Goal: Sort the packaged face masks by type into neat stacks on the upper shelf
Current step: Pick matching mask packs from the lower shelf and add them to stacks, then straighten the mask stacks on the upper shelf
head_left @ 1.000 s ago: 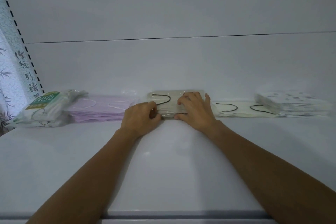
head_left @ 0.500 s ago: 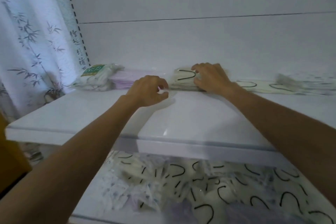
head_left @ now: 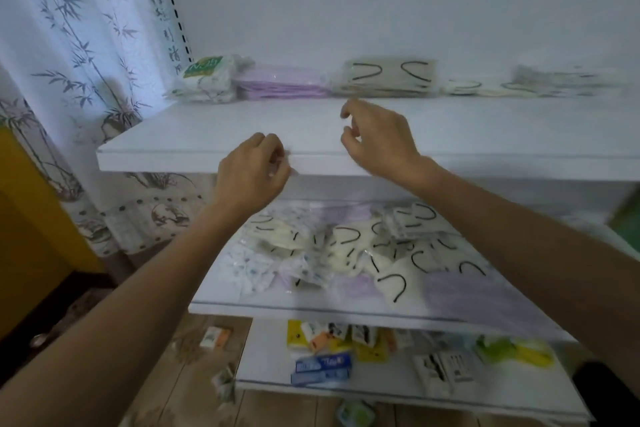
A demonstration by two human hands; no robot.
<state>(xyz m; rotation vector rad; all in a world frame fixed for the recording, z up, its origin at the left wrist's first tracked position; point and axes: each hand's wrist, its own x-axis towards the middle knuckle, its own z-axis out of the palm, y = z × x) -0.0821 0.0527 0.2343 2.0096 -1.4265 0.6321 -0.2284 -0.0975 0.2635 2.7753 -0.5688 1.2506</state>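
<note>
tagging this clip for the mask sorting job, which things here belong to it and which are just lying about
Job: upper shelf, green-labelled pack, purple stack, black-looped stack, far-right stack, loose mask pile on the middle shelf.
Lying about: bamboo curtain, small packets on the bottom shelf, packet on the floor.
</note>
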